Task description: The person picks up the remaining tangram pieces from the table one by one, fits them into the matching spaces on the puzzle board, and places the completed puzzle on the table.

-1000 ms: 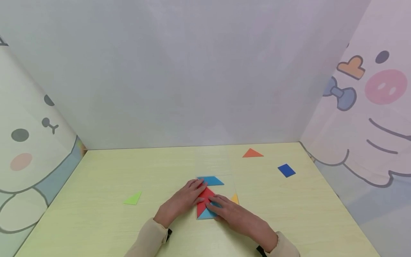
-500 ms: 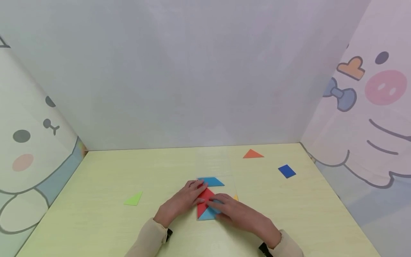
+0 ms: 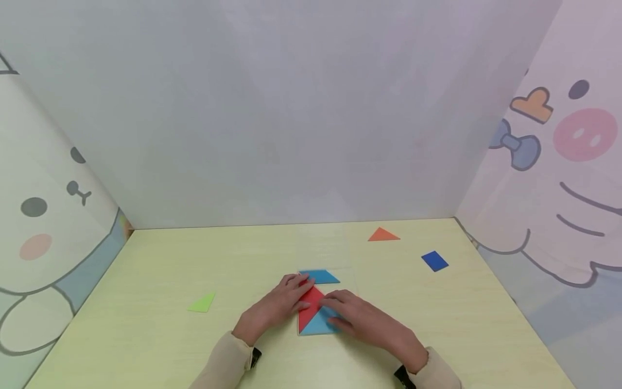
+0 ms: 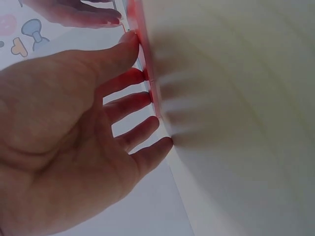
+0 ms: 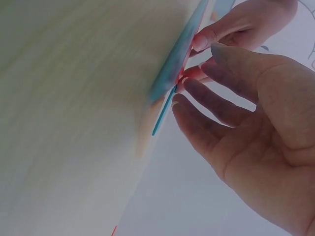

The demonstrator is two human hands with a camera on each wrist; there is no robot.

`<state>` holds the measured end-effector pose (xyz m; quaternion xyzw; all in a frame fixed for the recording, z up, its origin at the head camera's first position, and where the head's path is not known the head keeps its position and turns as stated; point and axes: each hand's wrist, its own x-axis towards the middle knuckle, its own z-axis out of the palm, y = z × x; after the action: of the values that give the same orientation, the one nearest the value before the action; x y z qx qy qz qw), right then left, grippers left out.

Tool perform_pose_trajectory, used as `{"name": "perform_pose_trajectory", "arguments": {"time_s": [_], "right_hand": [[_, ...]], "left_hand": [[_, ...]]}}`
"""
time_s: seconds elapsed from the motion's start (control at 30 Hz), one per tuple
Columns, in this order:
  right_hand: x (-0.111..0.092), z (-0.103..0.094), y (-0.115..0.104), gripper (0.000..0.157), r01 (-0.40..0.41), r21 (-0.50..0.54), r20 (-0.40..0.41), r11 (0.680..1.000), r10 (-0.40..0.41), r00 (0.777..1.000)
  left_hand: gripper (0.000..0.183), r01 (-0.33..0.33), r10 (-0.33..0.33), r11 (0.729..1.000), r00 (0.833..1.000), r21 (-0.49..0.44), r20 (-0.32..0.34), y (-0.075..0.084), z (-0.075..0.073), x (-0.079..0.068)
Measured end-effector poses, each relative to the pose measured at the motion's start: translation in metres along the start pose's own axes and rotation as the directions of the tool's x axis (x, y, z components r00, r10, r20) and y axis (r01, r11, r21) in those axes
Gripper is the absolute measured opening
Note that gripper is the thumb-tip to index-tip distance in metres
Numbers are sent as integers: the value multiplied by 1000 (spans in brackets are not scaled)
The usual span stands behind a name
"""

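A red triangle tile (image 3: 307, 317) lies flat on the table, edge to edge with a light blue triangle tile (image 3: 317, 324). My left hand (image 3: 276, 303) rests with spread, slightly bent fingers along the red tile's left side; its fingertips (image 4: 142, 98) touch down along the red edge in the left wrist view. Over the light blue tile's right part is my right hand (image 3: 364, 320), fingers loosely extended and hiding that side. Just beyond both hands lies a blue four-sided tile (image 3: 324, 276), its left end partly under the left fingertips.
A green triangle tile (image 3: 203, 303) lies to the left on the pale wooden table (image 3: 146, 324). Toward the back right are an orange triangle tile (image 3: 384, 235) and a dark blue square tile (image 3: 434, 261). A grey wall (image 3: 291, 135) closes off the table's far edge.
My right hand has shifted slightly right, uncovering more of the red and light blue tiles. The yellow tile seen beside it earlier is now hidden. My left hand stays in place.
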<state>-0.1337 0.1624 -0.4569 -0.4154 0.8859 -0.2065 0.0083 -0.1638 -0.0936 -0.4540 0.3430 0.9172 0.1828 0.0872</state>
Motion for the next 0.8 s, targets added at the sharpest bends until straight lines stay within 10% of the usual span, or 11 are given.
{"name": "perform_pose_trajectory", "arguments": {"time_s": [0.8], "right_hand": [[-9, -10, 19, 36, -87, 42, -30, 995, 88, 996]], "left_hand": [[55, 8, -8, 1000, 1000, -9, 11, 1, -1, 2]]}}
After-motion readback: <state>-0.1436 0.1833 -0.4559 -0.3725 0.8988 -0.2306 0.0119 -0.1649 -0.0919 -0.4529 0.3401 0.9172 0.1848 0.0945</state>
